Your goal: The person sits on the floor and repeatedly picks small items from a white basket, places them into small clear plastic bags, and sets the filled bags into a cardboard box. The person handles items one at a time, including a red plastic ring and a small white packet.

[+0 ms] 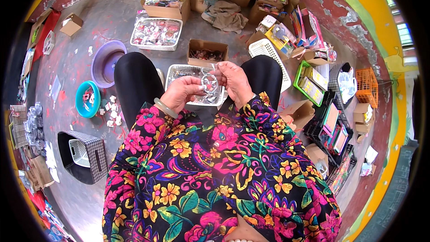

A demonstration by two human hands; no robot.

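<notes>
I see a small clear plastic packet (pixel 208 82) with something pale and ring-shaped inside, held up between both hands just above a shallow metal tray (pixel 175 72) that rests across the knees. I judge the step in hand to be packing or sealing this one packet: it is pinched at both sides, not yet put down. The next move, as I read it, calls for a fine fingertip action on the packet's upper edge while the other side is kept steady, and it is so thin that it could slip or crumple.

My left hand (pixel 181 92), with a pale green bangle (pixel 165 107) on its wrist, curls its fingers closed on the packet's left side, palm turned inward. My right hand (pixel 234 82) grips the right side and top edge with thumb and forefingers, wrist raised a little higher. Both forearms, in flowered sleeves, come up from the lower edge and meet over the lap.

Just beyond the tray stands an open brown cardboard box (pixel 207 52) of small items, and farther off a white mesh basket (pixel 156 33) full of filled packets.
</notes>
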